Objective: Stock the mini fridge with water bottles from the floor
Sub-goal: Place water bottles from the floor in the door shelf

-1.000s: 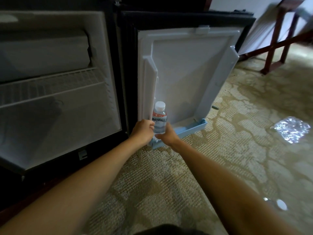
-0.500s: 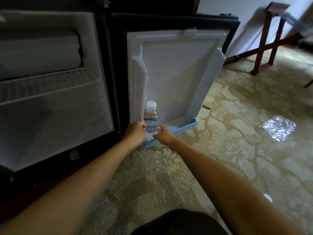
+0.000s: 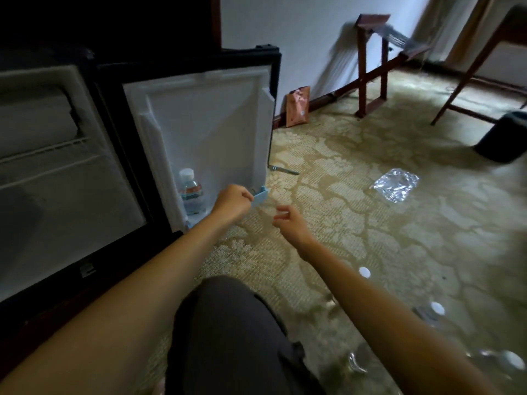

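Observation:
The mini fridge (image 3: 71, 172) stands open, its white door (image 3: 205, 124) swung out to the right. One clear water bottle (image 3: 191, 192) with a white cap stands upright in the door's pale blue bottom shelf (image 3: 261, 196). My left hand (image 3: 232, 202) is curled shut right against that blue rail, to the right of the bottle and not touching it. My right hand (image 3: 289, 222) hovers over the carpet, fingers apart and holding nothing. More bottles lie on the carpet at lower right, showing as white caps (image 3: 364, 272) (image 3: 437, 308) (image 3: 513, 361).
A crumpled clear plastic wrap (image 3: 395, 185) lies on the patterned carpet. A wooden luggage rack (image 3: 370, 67), an orange packet (image 3: 298, 106) and a black bin (image 3: 504, 138) stand further back. A small metal piece (image 3: 283, 169) lies by the door's corner. My knee (image 3: 228, 323) fills the lower middle.
Both hands have let go of the bottle, which now stands in the door shelf. The right hand has pulled back over the carpet, and my view has swung right.

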The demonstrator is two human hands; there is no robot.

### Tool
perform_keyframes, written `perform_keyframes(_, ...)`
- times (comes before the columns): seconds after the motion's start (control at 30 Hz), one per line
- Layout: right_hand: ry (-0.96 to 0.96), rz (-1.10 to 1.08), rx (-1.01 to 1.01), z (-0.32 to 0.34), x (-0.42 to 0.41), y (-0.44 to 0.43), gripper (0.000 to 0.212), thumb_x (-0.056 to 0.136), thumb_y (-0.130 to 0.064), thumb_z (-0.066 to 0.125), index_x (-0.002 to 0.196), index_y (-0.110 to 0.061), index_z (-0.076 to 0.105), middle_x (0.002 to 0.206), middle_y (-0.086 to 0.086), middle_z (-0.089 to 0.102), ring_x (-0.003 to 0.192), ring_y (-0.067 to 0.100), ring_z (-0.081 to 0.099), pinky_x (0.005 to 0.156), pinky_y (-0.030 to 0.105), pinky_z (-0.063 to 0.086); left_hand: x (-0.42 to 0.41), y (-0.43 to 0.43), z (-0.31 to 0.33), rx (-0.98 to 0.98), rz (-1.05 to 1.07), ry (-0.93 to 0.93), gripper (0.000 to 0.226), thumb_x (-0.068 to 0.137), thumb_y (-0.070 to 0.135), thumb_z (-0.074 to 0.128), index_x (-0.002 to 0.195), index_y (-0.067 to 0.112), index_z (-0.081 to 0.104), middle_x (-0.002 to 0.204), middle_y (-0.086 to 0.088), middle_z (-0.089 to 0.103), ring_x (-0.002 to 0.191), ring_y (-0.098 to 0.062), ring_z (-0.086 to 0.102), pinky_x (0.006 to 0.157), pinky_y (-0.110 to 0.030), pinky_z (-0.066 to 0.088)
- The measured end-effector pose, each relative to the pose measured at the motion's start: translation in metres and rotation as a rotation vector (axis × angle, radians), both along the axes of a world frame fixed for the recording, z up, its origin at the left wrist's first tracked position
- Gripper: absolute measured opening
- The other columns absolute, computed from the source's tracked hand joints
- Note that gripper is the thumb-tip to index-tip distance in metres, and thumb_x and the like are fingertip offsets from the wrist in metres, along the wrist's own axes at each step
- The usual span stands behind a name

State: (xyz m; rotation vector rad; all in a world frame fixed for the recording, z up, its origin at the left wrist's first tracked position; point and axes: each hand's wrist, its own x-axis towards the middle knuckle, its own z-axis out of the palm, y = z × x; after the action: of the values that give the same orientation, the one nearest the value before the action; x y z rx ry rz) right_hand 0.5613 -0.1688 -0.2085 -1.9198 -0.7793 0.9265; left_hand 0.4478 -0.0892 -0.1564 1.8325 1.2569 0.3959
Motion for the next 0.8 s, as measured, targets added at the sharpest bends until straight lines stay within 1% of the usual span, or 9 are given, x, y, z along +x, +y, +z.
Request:
perform_keyframes(0.17,0.062,-0.145,-0.036,-0.014,0.033,-0.108,0.037,0.09,-0.005,0.048,0.127,-0.006,0.047,0.099,0.006,0.054,0.089,0.018,0.051,0.063,0.022,0.041,0.055,-0.078,0.003,-0.056,-0.149,0.018,0.026,0.091,0.0,0.039,0.097,0.003,0.064,0.092,-0.015,0.057,0.083,-0.025,0.054,0.068,-0.033,0.04)
perform_keyframes(0.27,0.014,-0.168,-0.131,-0.036,0.043,-0.167,0.035,0.09,-0.003,0.049,0.125,-0.002,0.049,0.094,0.006,0.053,0.079,0.015,0.051,0.056,0.016,0.039,0.081,-0.124,-0.012,-0.1,-0.214,0.044,0.024,0.091,0.003,0.039,0.095,-0.001,0.062,0.1,-0.019,0.062,0.091,-0.03,0.06,0.072,-0.033,0.044)
perform_keyframes(0.37,-0.108,-0.123,-0.272,-0.065,0.047,-0.217,0.03,0.088,-0.005,0.052,0.117,0.002,0.055,0.094,0.009,0.054,0.078,0.016,0.052,0.052,0.013,0.038,0.098,-0.173,-0.037,-0.113,-0.282,0.122,0.03,0.091,0.004,0.039,0.106,-0.004,0.063,0.112,-0.022,0.063,0.102,-0.034,0.061,0.086,-0.038,0.051)
perform_keyframes(0.43,-0.208,0.002,-0.421,-0.082,0.046,-0.243,0.028,0.087,-0.011,0.052,0.113,0.0,0.059,0.097,0.011,0.06,0.09,0.019,0.057,0.065,0.018,0.045,0.104,-0.197,-0.057,-0.137,-0.307,0.18,0.032,0.091,0.004,0.039,0.111,-0.002,0.062,0.116,-0.022,0.063,0.097,-0.031,0.06,0.085,-0.038,0.051)
perform_keyframes(0.5,-0.273,0.222,-0.622,-0.096,0.042,-0.264,0.037,0.089,-0.021,0.055,0.122,-0.006,0.055,0.12,0.011,0.06,0.113,0.024,0.056,0.093,0.029,0.046,0.107,-0.218,-0.075,-0.167,-0.323,0.237,0.031,0.09,0.006,0.043,0.114,-0.001,0.062,0.12,-0.021,0.062,0.103,-0.032,0.061,0.088,-0.039,0.052)
perform_keyframes(0.57,-0.261,0.402,-0.753,-0.106,0.037,-0.277,0.052,0.086,-0.03,0.06,0.133,-0.01,0.047,0.134,0.011,0.053,0.119,0.025,0.052,0.099,0.034,0.044,0.107,-0.235,-0.091,-0.206,-0.337,0.274,0.031,0.089,0.009,0.049,0.115,-0.001,0.063,0.123,-0.021,0.061,0.112,-0.036,0.06,0.092,-0.04,0.052)
perform_keyframes(0.67,-0.169,0.533,-0.9,-0.104,0.031,-0.288,0.059,0.084,-0.034,0.065,0.132,-0.005,0.047,0.115,0.012,0.056,0.103,0.024,0.058,0.063,0.026,0.048,0.104,-0.252,-0.108,-0.247,-0.323,0.288,0.032,0.09,0.012,0.048,0.116,0.002,0.063,0.124,-0.022,0.061,0.114,-0.037,0.059,0.094,-0.041,0.052)
perform_keyframes(0.73,-0.155,0.548,-0.949,-0.102,0.03,-0.294,0.057,0.085,-0.03,0.066,0.129,-0.001,0.048,0.112,0.017,0.058,0.108,0.03,0.061,0.056,0.023,0.045,0.103,-0.259,-0.115,-0.256,-0.311,0.296,0.031,0.09,0.011,0.046,0.116,0.003,0.062,0.122,-0.023,0.062,0.114,-0.037,0.059,0.094,-0.041,0.05)
perform_keyframes(0.8,-0.094,0.533,-0.992,-0.105,0.029,-0.297,0.054,0.083,-0.024,0.069,0.127,0.001,0.048,0.103,0.017,0.058,0.091,0.031,0.066,0.053,0.025,0.048,0.101,-0.263,-0.122,-0.274,-0.29,0.3,0.031,0.09,0.011,0.046,0.116,0.004,0.061,0.12,-0.023,0.062,0.114,-0.037,0.06,0.094,-0.041,0.05)
